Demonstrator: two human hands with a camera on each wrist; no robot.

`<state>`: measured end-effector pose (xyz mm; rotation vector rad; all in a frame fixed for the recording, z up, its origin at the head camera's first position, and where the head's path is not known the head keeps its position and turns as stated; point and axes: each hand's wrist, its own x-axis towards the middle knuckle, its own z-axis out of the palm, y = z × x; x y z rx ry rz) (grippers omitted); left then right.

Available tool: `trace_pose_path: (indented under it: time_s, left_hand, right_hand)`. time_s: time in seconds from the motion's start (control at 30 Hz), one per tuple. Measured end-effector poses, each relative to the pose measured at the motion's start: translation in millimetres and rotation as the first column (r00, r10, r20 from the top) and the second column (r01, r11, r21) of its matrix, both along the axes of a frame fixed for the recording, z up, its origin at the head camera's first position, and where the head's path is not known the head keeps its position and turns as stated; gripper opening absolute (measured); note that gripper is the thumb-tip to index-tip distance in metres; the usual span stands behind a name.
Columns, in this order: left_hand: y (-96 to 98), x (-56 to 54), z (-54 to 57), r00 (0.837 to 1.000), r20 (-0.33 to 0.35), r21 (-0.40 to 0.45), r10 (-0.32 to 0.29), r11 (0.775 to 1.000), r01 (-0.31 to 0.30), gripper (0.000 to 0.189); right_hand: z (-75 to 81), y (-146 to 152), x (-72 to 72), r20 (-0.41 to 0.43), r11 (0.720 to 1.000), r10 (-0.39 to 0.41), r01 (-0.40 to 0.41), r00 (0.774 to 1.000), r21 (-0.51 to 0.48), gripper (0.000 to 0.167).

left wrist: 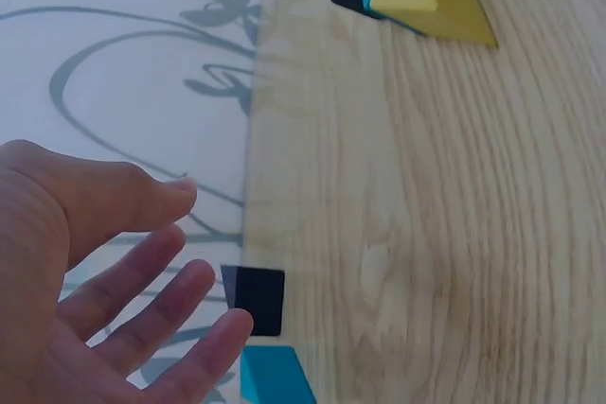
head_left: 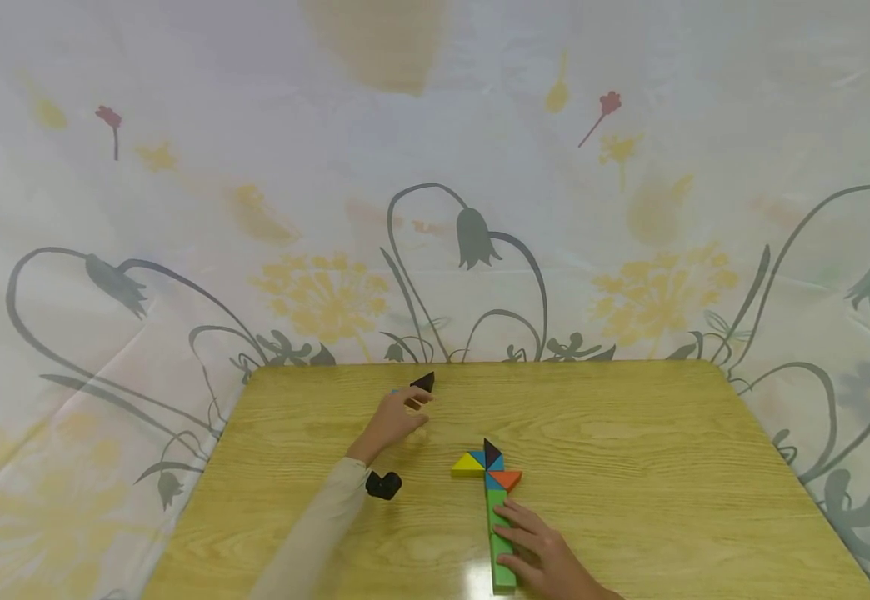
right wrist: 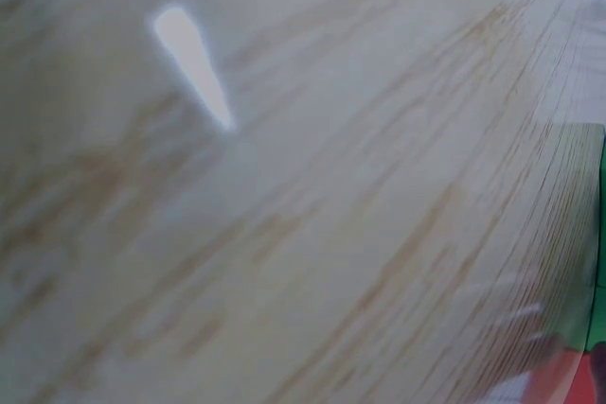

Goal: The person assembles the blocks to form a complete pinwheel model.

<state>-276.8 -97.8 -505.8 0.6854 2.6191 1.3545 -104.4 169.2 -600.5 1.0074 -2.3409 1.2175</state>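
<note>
Most of the far blue block (left wrist: 273,375) is covered by the left hand (head_left: 396,418) from the head; the left wrist view cuts it off at the lower edge. The right wrist view catches only slivers of green and red at its right border, with a dark bit of finger. The right hand (head_left: 543,558) covers part of the green bar (head_left: 502,546), so its joints are hard to make out.

The bar lies on the desk (head_left: 630,450), long axis running away from the person, far end slightly left. Blue pieces (head_left: 491,481) join it there; the black triangle (head_left: 491,453) points away, the yellow triangle (head_left: 468,466) sticks out left, the orange triangle (head_left: 507,479) right.

Left fingers are loose, grasping nothing, near the black block (head_left: 423,382); right fingers rest extended on the bar, unclenched.
</note>
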Motion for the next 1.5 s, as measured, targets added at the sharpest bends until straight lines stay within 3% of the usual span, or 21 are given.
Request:
trace_pose_path:
  time_s: [0.3,0.53,0.73,0.93,1.23,1.5]
  left_hand:
    - [-17.6,-13.2,0.8,0.994,-0.019,0.018,0.106,0.994,-0.105,0.028]
    - [-29.7,-24.2,-10.8,0.979,-0.018,0.044,0.204,0.978,-0.203,0.030]
    - [-36.7,-30.2,-23.6,0.963,0.019,0.094,0.267,0.959,-0.268,0.034]
    - [-39.7,-32.9,-33.5,0.951,0.085,0.172,0.297,0.936,-0.308,0.038]
    - [-38.9,-33.9,-49.8,0.945,0.152,0.280,0.290,0.904,-0.323,0.038]
    - [-33.5,-30.6,-56.3,0.938,0.096,0.269,0.333,0.899,-0.347,0.034]
  right_hand:
    - [3.7,0.3,-0.6,0.029,1.000,0.009,-0.009,1.000,0.009,0.039]
    - [4.6,-1.3,-0.1,-0.054,1.000,0.009,-0.010,0.998,-0.002,0.040]
    - [-5.2,-0.4,-1.4,-0.084,1.000,0.015,-0.015,0.996,-0.003,0.042]
    - [-9.2,0.5,-2.0,-0.076,1.000,0.024,-0.024,0.997,0.003,0.043]
    - [-5.1,1.2,-3.1,-0.071,0.998,0.056,-0.057,0.996,-0.011,0.042]
    - [-3.7,0.6,-1.4,-0.059,0.999,0.031,-0.031,0.998,-0.009,0.041]
